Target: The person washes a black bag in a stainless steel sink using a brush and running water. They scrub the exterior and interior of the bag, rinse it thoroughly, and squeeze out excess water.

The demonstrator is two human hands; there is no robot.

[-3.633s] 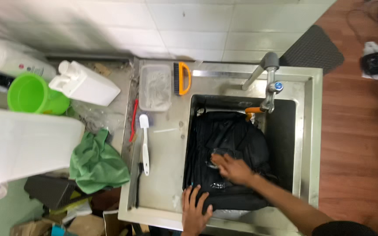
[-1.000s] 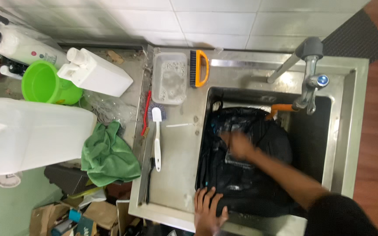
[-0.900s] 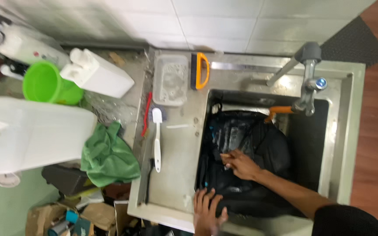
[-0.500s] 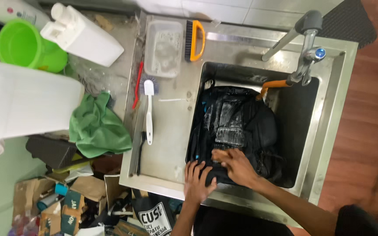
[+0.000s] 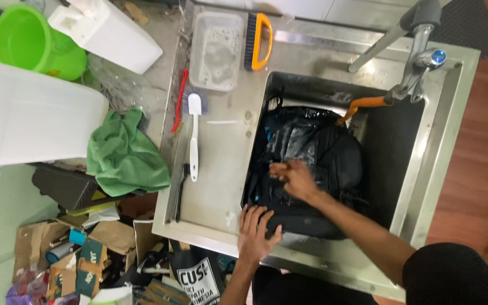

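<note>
Fingers [image 5: 282, 169] of the right hand [image 5: 296, 179] lay flat and slightly spread on the wet top of a black backpack [image 5: 312, 175], pinching nothing; fingers [image 5: 249, 214] of the left hand [image 5: 255, 231] fanned wide, pressed on the bag's near lower corner and the sink's front rim. Backpack sat inside the steel sink [image 5: 441, 147], filling its left and middle part, glossy with water, creased, a bit of blue trim at its upper left, straps dark and hard to tell apart. Orange hose [image 5: 362, 106] ran from the tap [image 5: 419, 62] down to the bag's upper edge. Bare basin floor showed only along the right wall; left wall tight against the bag. On the bench [image 5: 221, 186] left of the basin: a white-handled brush [image 5: 194, 135], a red-handled tool [image 5: 178, 101], a clear tub [image 5: 217, 51], an orange-handled scrubbing brush [image 5: 258, 39], with open steel between brush and basin edge. Further left: a green cloth [image 5: 125, 155], a green bucket [image 5: 32, 39], a white jug [image 5: 108, 34].
</note>
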